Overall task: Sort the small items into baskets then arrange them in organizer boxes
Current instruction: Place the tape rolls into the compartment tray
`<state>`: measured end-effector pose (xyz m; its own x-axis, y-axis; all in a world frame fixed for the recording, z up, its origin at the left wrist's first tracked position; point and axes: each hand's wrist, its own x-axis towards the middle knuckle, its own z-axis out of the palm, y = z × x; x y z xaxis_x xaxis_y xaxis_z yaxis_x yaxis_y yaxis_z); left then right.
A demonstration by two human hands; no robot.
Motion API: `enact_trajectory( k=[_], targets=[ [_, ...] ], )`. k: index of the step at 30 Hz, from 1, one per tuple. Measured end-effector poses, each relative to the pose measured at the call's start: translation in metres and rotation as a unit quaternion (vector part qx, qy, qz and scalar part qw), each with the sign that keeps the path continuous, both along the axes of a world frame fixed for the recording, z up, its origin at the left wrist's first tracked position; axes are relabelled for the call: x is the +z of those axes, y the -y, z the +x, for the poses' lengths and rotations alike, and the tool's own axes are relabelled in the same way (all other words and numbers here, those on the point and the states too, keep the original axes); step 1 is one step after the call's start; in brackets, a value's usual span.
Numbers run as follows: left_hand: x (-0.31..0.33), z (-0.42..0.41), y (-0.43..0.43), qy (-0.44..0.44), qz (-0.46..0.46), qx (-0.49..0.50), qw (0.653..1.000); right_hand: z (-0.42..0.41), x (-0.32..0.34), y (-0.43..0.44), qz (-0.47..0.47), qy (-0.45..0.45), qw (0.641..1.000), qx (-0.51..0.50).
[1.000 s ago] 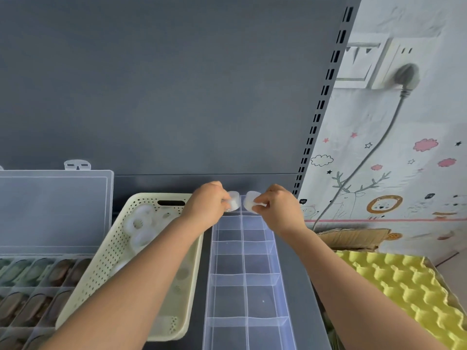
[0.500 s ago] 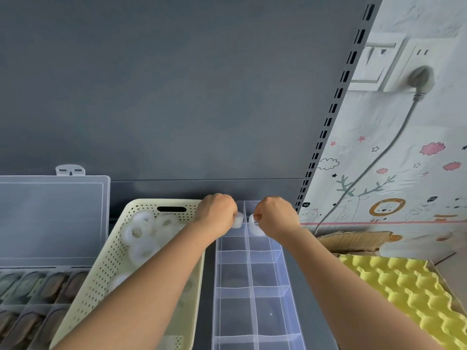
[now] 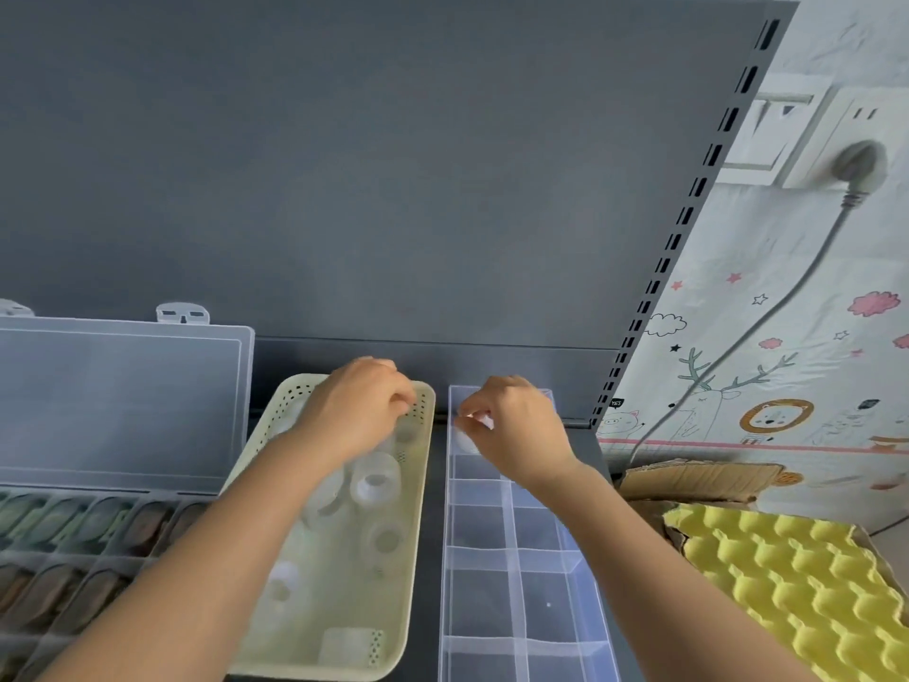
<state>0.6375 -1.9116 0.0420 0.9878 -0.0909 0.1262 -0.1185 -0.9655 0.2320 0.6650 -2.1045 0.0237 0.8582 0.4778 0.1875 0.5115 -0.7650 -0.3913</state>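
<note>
While the organizer box (image 3: 514,558) points away, right hand (image 3: 519,438) pinches a roll (image 3: 481,419); left hand (image 3: 359,411) curls, contents unclear.

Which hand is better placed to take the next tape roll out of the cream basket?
Left hand: it is over the basket beside the rolls; the right hand is over the organizer, pinching a white roll.

Clear tape rolls (image 3: 376,477) lie loose in a cream perforated basket (image 3: 419,534). Just right — a clear organizer box (image 3: 511,558), one whitish tape roll (image 3: 466,441) seemingly in its far-left compartment.
</note>
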Motion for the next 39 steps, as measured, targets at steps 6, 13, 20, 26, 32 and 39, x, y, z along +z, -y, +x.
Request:
enact_trajectory(
  k=[6, 13, 20, 26, 32, 39],
  targets=[
    [-0.011, -0.056, -0.052, -0.088, -0.010, 0.078, 0.993, -0.035, -0.012, -0.052, -0.039, -0.006, 0.990, 0.136],
    [-0.022, -0.083, -0.065, -0.051, -0.065, 0.054, 0.995, -0.040, -0.026, -0.076, -0.073, 0.081, 0.989, 0.101],
    [-0.030, -0.090, -0.069, -0.016, -0.053, 0.066, 0.996, -0.048, -0.029, -0.077, -0.064, 0.124, 0.988, 0.071],
    [-0.029, -0.090, -0.066, 0.004, -0.086, 0.089, 0.992, -0.049, -0.030, -0.078, -0.131, 0.077, 0.984, 0.094],
    [-0.017, -0.082, -0.058, 0.052, -0.164, 0.098, 0.980, -0.047, -0.021, -0.069, -0.013, 0.032, 0.999, 0.020],
    [0.008, -0.041, -0.003, 0.114, -0.177, 0.030, 0.977, -0.012, 0.009, -0.008, 0.064, 0.070, 0.992, -0.079]
  ],
)
